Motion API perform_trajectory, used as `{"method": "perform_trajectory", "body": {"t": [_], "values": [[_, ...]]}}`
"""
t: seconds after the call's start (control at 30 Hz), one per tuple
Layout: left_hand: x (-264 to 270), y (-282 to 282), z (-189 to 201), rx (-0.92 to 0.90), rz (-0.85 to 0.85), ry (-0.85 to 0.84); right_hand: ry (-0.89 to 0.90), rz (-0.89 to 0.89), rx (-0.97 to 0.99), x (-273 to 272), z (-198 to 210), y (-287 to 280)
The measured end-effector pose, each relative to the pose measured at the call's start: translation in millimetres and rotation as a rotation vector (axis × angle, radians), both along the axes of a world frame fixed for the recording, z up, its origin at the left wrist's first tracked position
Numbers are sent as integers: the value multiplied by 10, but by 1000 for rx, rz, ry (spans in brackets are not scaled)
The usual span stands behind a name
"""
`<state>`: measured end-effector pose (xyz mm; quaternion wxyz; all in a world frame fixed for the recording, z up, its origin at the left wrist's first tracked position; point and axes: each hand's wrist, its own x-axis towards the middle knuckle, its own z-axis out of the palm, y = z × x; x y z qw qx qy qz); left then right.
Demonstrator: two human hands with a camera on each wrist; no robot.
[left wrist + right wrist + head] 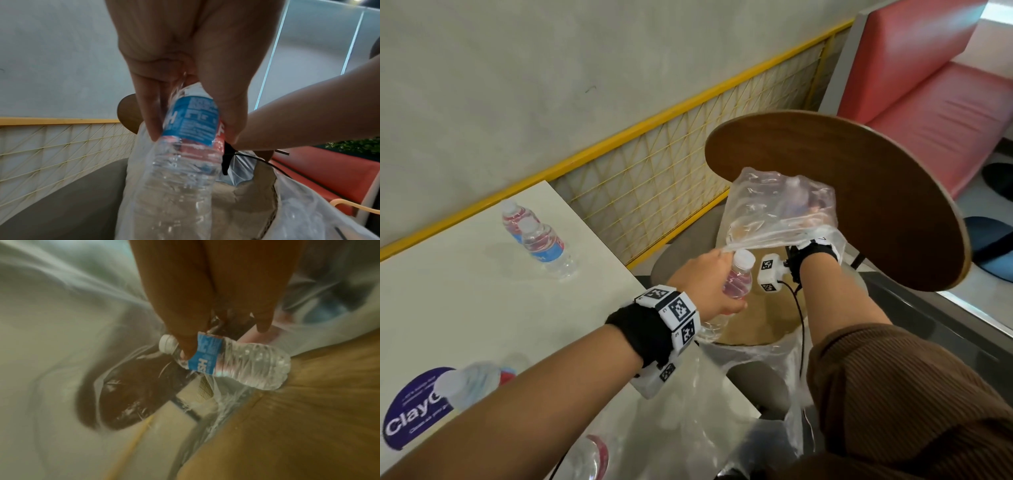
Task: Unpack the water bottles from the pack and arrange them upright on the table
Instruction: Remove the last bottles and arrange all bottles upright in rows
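Gripping a water bottle (738, 279) around its labelled middle, my left hand (705, 284) holds it in the air past the edge of the white table (465, 308), cap tilted up and away from me. From the left wrist view my fingers (148, 113) and thumb wrap the blue label, and the same hand pinches a fold of the clear plastic wrap (767, 209) beside the cap. My right hand (810, 202) is buried inside that wrap, raised over the round brown table (859, 178); the right wrist view shows its fingertips (185, 344) closing on the neck and label of a second bottle (232, 361) lying sideways in the film, with the brown cardboard tray (308, 418) beneath it. Two bottles (530, 236) stand upright, touching, on the far part of the white table near the yellow mesh railing (654, 171). Another bottle (469, 383), blurred, stands close to me by a purple sticker (410, 414), and one more (589, 455) shows partly at the bottom edge, half under loose plastic. A red bench (928, 85) sits beyond the round table.
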<state>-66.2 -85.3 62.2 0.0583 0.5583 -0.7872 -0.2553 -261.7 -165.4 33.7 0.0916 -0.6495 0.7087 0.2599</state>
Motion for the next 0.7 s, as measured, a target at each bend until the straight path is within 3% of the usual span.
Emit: {"method": "perform_trajectory", "body": {"t": [0.33, 0.7], "values": [[123, 59, -37, 11, 45, 47, -42, -82, 133, 48, -474, -164], [135, 82, -149, 71, 61, 62, -87, -240, 82, -6, -709, -147]]}}
